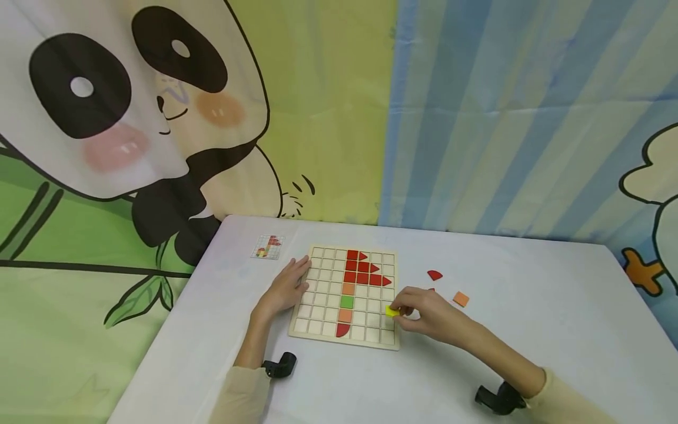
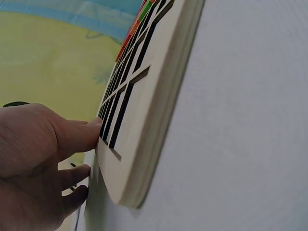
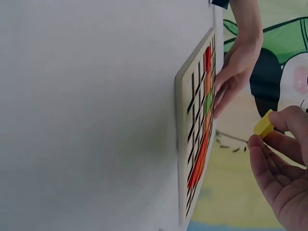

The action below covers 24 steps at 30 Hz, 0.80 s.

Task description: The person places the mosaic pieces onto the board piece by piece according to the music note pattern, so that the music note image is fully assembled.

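A wooden grid board (image 1: 371, 338) lies on the white table, with red, orange and green pieces set in some of its squares. My left hand (image 1: 288, 287) rests at the board's left edge, fingers fairly straight; in the left wrist view the thumb (image 2: 79, 137) touches the rim. Between thumb and fingertips my right hand (image 1: 431, 312) pinches a small yellow block (image 1: 392, 311), over the right edge of the board. The right wrist view shows this yellow block (image 3: 263, 125) held at the fingertips, above the board's surface.
Right of the board lie a red quarter-round piece (image 1: 435, 275), an orange square (image 1: 461, 299) and another red piece, partly hidden behind the right hand. A small pattern card (image 1: 268, 247) sits at the back left. A printed curtain (image 1: 328, 118) hangs behind the table.
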Available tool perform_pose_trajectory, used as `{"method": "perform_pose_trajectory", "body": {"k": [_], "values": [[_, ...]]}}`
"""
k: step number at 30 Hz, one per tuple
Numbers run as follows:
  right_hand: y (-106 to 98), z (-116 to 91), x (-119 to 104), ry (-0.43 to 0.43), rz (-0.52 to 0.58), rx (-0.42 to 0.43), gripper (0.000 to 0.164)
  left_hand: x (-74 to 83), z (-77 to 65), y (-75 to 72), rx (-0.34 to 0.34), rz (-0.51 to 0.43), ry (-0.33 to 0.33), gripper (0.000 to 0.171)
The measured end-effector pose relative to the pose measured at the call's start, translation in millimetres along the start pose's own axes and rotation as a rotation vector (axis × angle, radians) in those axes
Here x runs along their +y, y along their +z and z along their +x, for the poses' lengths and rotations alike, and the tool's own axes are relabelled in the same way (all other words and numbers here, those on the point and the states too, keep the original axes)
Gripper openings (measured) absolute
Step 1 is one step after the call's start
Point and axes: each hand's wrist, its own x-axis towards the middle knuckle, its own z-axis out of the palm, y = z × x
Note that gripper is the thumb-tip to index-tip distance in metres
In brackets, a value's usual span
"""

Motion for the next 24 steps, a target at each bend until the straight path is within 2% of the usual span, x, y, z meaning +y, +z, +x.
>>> {"method": "perform_pose_trajectory", "body": {"k": [8, 15, 19, 24], "values": [[32, 39, -21, -0.091, 0.016, -0.069, 0.015, 0.9, 0.4, -0.4, -0.006, 0.009, 0.021, 0.056], [58, 67, -39, -0.152, -0.057, -0.108, 0.01, 0.2, -0.9, -0.9, -0.006, 0.01, 0.011, 0.055], [68, 80, -47, -0.142, -0.131, -0.148, 0.008, 0.4, -0.8, -1.5, -0.003, 0.009, 0.015, 0.055], [77, 88, -51, -0.113, -0.168, -0.202, 0.012, -1.1, -0.4, -1.9, -0.009, 0.017, 0.019, 0.055]]}}
